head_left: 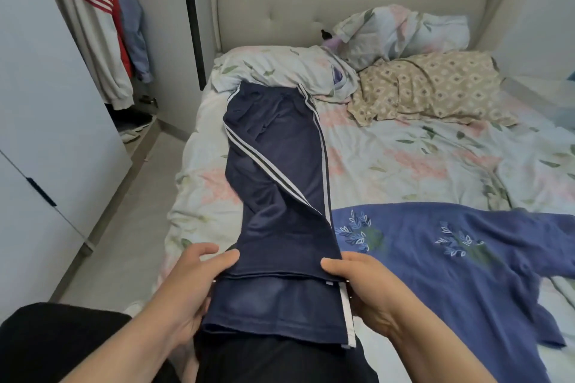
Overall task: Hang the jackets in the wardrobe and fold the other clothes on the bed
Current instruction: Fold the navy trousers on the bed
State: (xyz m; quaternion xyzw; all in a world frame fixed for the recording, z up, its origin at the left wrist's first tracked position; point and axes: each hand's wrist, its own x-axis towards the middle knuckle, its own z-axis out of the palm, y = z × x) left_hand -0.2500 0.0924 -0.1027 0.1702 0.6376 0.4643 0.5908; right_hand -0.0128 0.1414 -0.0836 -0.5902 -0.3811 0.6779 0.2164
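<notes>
I pinch the trousers (280, 171) at the hem end, left hand (189, 286) and right hand (367, 292) at either side, the legs laid along the bed's (435, 158) left edge, probably to fold them lengthwise.

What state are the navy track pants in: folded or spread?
Spread full-length, not folded up: navy track pants run from the cuffs, gripped by left hand and right hand, up the bed to the waistband.
</notes>
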